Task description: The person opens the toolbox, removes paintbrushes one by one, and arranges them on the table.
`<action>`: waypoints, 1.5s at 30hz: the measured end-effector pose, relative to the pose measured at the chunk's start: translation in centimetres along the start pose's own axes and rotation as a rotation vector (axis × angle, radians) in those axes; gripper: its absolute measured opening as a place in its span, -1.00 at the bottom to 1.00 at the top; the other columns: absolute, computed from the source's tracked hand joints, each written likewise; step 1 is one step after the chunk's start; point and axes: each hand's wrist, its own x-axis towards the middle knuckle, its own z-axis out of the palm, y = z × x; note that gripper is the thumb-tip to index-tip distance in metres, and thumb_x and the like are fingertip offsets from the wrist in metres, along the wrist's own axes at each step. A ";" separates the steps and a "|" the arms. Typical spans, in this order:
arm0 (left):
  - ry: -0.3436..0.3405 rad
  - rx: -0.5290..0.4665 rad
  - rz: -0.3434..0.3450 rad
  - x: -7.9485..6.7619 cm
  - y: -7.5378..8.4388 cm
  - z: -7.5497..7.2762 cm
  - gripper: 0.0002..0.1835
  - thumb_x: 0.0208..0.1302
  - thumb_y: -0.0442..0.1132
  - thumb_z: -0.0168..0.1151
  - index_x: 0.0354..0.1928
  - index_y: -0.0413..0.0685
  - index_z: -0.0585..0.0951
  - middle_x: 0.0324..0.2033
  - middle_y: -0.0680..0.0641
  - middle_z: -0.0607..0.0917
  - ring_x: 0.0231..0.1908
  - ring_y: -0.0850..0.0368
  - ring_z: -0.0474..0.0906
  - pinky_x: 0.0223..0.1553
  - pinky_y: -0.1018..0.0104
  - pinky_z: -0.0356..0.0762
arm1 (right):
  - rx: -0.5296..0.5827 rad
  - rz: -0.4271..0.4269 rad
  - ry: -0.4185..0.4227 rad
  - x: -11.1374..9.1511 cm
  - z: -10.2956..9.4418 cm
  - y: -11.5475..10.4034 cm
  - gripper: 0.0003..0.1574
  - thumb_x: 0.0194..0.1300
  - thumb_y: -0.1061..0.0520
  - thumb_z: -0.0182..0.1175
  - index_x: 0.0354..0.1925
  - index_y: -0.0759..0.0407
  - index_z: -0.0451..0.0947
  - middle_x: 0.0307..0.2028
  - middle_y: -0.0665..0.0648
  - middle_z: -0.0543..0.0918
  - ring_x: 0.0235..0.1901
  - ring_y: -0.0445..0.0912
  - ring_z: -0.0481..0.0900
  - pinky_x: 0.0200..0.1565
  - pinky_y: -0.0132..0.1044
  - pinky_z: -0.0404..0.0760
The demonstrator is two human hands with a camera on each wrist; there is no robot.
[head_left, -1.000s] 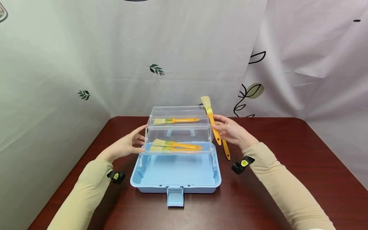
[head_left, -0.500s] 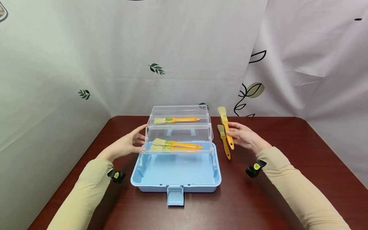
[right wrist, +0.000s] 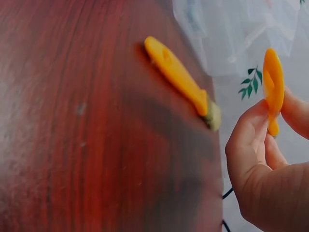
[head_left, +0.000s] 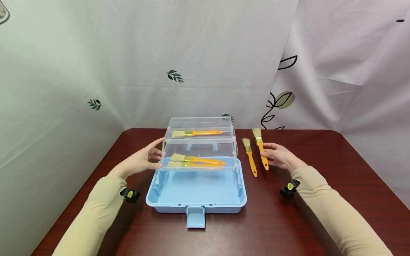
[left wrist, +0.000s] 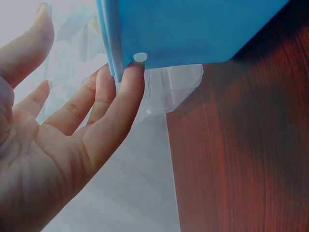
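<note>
In the head view, the right grip (head_left: 282, 157) pinches a brush (head_left: 261, 150) right of centre, near a second brush (head_left: 250, 159) lying on the worktop (head_left: 323, 163). The left grip (head_left: 139, 161), loosely spread, touches the clear trays (head_left: 205, 141) above the box (head_left: 195, 188), mid-frame.

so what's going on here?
A person's right hand pinches a brush by its handle, apparently just above the table, right of an open blue box. A second brush lies on the table between that hand and the box. The left hand is at the left end of the clear trays. The upper tray holds one brush; the lower tray holds two.
</note>
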 end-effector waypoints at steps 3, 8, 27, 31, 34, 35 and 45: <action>-0.001 -0.002 -0.001 0.0 0.0 0.0 0.08 0.09 -0.26 0.39 0.49 0.15 -0.13 0.10 -0.32 0.43 0.10 -0.21 0.42 0.05 0.03 0.55 | -0.040 0.026 0.018 0.1 -0.3 0.3 -0.13 0.37 0.28 0.04 0.44 0.32 -0.21 0.16 0.23 0.30 -0.26 -0.35 0.51 -0.20 -0.43 0.56; -0.005 0.000 0.010 0.0 0.0 0.0 0.07 0.11 -0.26 0.38 0.50 0.11 -0.15 0.10 -0.34 0.43 0.10 -0.22 0.41 0.05 0.02 0.54 | -0.103 0.056 0.041 0.4 -0.8 0.9 -0.11 0.35 0.23 0.09 0.44 0.33 -0.17 -0.14 -0.04 0.50 -0.30 -0.37 0.50 -0.21 -0.42 0.55; -0.004 -0.009 0.024 -0.1 0.0 0.1 0.07 0.11 -0.26 0.38 0.50 0.13 -0.14 0.09 -0.35 0.42 0.09 -0.22 0.42 0.02 0.04 0.57 | -0.308 0.092 0.158 0.9 -0.4 1.7 -0.23 0.34 0.22 0.11 0.39 0.35 0.02 0.28 0.36 0.23 0.03 -0.02 0.43 0.06 -0.16 0.52; -0.002 -0.005 0.028 -0.1 0.0 0.1 0.07 0.10 -0.25 0.39 0.50 0.11 -0.14 0.09 -0.35 0.43 0.08 -0.22 0.43 0.02 0.04 0.57 | -0.302 0.097 0.187 1.0 -0.1 1.6 -0.26 0.32 0.25 0.11 0.36 0.37 0.05 0.26 0.36 0.24 -0.03 -0.06 0.44 0.07 -0.14 0.51; 0.002 -0.002 0.025 -0.1 0.0 0.1 0.07 0.09 -0.25 0.39 0.49 0.11 -0.13 0.09 -0.34 0.43 0.08 -0.22 0.43 0.01 0.04 0.57 | -0.326 0.103 0.212 1.2 0.1 1.5 -0.27 0.30 0.26 0.13 0.34 0.37 0.10 0.26 0.38 0.25 -0.05 -0.04 0.45 0.03 -0.15 0.53; 0.001 -0.002 0.024 -0.1 0.0 0.1 0.07 0.09 -0.25 0.40 0.50 0.12 -0.13 0.09 -0.34 0.43 0.08 -0.22 0.43 0.01 0.04 0.57 | -0.340 0.106 0.219 1.2 0.2 1.5 -0.28 0.30 0.26 0.13 0.34 0.37 0.11 0.26 0.38 0.24 -0.04 -0.02 0.45 0.03 -0.13 0.54; 0.004 0.000 0.016 0.0 -0.2 0.1 0.07 0.08 -0.24 0.40 0.49 0.15 -0.11 0.09 -0.33 0.43 0.08 -0.22 0.43 0.02 0.03 0.57 | -0.436 0.075 0.263 1.6 1.3 1.6 -0.30 0.24 0.34 0.16 0.27 0.45 0.14 0.17 0.44 0.28 0.07 0.18 0.44 0.11 0.03 0.51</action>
